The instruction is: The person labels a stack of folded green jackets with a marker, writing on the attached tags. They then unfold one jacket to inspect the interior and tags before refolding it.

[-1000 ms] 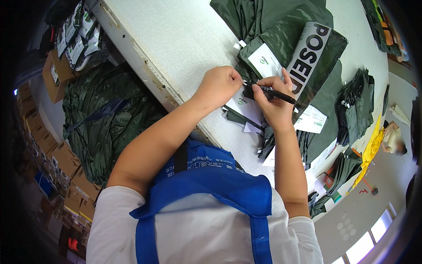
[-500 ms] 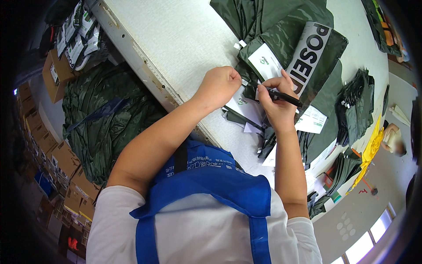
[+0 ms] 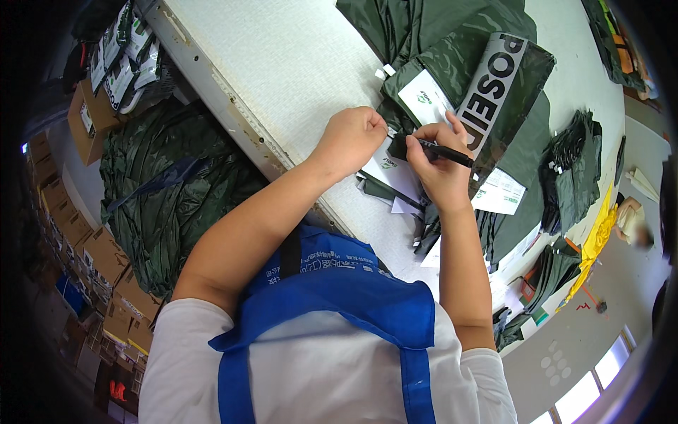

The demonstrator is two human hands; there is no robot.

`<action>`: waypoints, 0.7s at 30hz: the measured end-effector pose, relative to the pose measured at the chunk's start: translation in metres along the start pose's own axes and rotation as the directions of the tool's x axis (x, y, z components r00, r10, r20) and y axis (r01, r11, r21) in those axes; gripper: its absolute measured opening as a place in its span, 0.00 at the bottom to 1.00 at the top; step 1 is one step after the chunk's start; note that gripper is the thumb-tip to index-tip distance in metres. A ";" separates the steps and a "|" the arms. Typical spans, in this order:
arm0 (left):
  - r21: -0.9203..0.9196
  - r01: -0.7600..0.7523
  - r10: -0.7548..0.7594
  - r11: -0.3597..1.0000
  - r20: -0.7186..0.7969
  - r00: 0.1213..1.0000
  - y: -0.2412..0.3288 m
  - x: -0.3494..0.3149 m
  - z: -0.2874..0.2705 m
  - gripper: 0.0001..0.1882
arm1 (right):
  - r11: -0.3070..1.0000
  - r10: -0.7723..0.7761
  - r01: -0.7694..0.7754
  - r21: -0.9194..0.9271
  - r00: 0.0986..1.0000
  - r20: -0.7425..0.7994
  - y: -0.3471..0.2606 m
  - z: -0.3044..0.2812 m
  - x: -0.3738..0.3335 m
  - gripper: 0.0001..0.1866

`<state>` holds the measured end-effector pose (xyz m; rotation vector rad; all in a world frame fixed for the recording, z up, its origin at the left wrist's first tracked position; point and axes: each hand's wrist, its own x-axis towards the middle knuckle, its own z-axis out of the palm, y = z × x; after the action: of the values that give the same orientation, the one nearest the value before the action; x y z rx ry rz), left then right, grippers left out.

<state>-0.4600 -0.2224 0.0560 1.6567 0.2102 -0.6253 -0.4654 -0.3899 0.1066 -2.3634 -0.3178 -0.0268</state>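
Observation:
My right hand point(image 3: 441, 166) grips a black marker pen point(image 3: 452, 153), its writing end pointing toward my left hand. My left hand point(image 3: 353, 139) is closed in a pinch at the table's near side; what its fingertips hold is too small to make out. Between the hands lies a white printed card point(image 3: 392, 169) on folded dark green cloth. Another white card point(image 3: 426, 99) rests just beyond, on a dark green camouflage garment point(image 3: 452, 53). A plastic package point(image 3: 526, 85) with a pale lettered band lies beside my right hand, partly hidden behind it.
The white table point(image 3: 282, 63) has a worn edge running diagonally on the left. Below it sits a heap of dark green fabric point(image 3: 169, 205) near cardboard boxes point(image 3: 106, 254). More folded green pieces point(image 3: 572, 173) lie to the right, and another person point(image 3: 628, 219) is at far right.
My right hand and the marker have shifted slightly left, closer to my left hand. The lettered package has also slid a little to the left. My left hand stays almost still.

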 end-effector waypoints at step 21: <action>-0.079 -0.138 0.118 0.987 -0.224 0.967 0.027 0.041 -0.008 0.16 | 0.835 0.342 -0.214 0.508 0.924 -0.173 -0.018 -0.008 0.036 0.16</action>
<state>-0.4113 -0.2288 0.0585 1.6330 0.2849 -0.3296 -0.4340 -0.3753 0.1288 -1.8560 0.1455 -0.1026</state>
